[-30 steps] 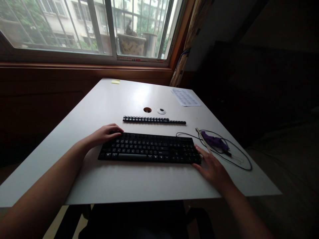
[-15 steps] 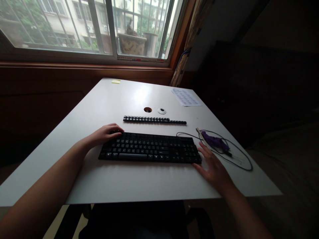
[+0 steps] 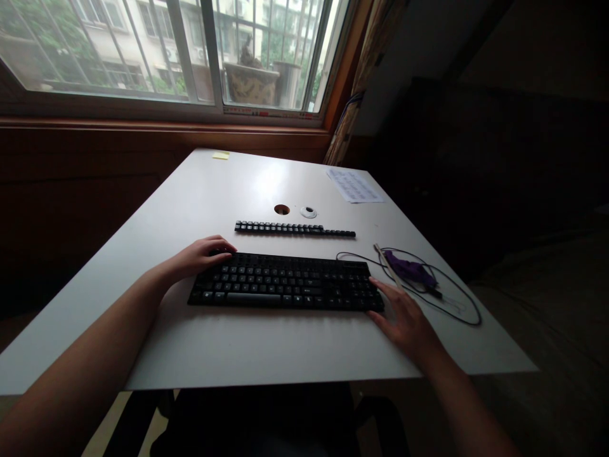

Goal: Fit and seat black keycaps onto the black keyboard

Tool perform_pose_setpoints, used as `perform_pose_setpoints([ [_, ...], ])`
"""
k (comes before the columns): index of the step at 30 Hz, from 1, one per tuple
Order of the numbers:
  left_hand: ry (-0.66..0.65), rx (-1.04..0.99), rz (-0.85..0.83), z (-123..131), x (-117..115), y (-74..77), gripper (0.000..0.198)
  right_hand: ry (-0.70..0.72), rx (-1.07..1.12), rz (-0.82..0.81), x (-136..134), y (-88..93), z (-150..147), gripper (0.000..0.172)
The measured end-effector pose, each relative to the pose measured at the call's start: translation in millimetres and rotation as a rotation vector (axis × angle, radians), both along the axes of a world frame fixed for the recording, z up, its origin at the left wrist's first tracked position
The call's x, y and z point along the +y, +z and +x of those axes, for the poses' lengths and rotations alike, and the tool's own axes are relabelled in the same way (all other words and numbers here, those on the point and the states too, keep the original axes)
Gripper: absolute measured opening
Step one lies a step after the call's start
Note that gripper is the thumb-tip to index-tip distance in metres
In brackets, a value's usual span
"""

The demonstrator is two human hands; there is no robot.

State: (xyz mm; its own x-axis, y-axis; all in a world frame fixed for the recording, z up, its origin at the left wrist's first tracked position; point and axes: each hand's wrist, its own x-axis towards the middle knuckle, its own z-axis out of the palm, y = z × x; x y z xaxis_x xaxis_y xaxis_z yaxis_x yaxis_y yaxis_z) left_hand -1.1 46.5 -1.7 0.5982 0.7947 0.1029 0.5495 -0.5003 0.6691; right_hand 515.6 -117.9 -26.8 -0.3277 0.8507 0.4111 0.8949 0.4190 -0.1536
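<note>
A black keyboard (image 3: 271, 284) lies flat on the white desk, its cable running off to the right. My left hand (image 3: 203, 256) grips the far left corner, fingers together over the edge. At the opposite end, my right hand (image 3: 402, 316) holds the right side, thumb at the near corner and a finger reaching onto the number keys. Some key spots in the upper part look bare, though it is dark there. Just behind the keyboard stand loose black keycaps (image 3: 280, 228), lined up in rows.
To the right, a looped cable (image 3: 469, 303) surrounds a purple cloth (image 3: 412, 270), a slim stick (image 3: 383, 259) and a thin wire tool (image 3: 454, 303). Farther back are a round desk hole (image 3: 282, 210), its white cover (image 3: 308, 212), printed paper (image 3: 356, 186) and a yellow note (image 3: 221, 155).
My right hand's fingers have come in from beside the keyboard onto its right end. My left hand and the keyboard have stayed put.
</note>
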Motion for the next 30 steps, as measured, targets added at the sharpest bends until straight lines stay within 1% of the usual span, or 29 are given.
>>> perform_pose_setpoints([
  [9, -0.004, -0.001, 0.008, -0.8, 0.7, -2.2, 0.039, -0.026, 0.013, 0.003, -1.1, -1.3, 0.0, 0.069],
  [17, -0.001, 0.004, 0.007, -1.8, 1.3, -2.8, 0.041, -0.004, 0.01, 0.005, -0.1, 0.0, -0.6, 0.069],
  [23, 0.001, 0.012, 0.008, -1.3, 1.0, -2.6, 0.043, 0.01, 0.007, 0.005, 0.7, -3.4, 2.2, 0.069],
  [30, 0.0, 0.005, 0.003, -1.0, 0.6, -1.9, 0.041, 0.015, 0.012, -0.009, 0.7, -2.7, 1.9, 0.07],
])
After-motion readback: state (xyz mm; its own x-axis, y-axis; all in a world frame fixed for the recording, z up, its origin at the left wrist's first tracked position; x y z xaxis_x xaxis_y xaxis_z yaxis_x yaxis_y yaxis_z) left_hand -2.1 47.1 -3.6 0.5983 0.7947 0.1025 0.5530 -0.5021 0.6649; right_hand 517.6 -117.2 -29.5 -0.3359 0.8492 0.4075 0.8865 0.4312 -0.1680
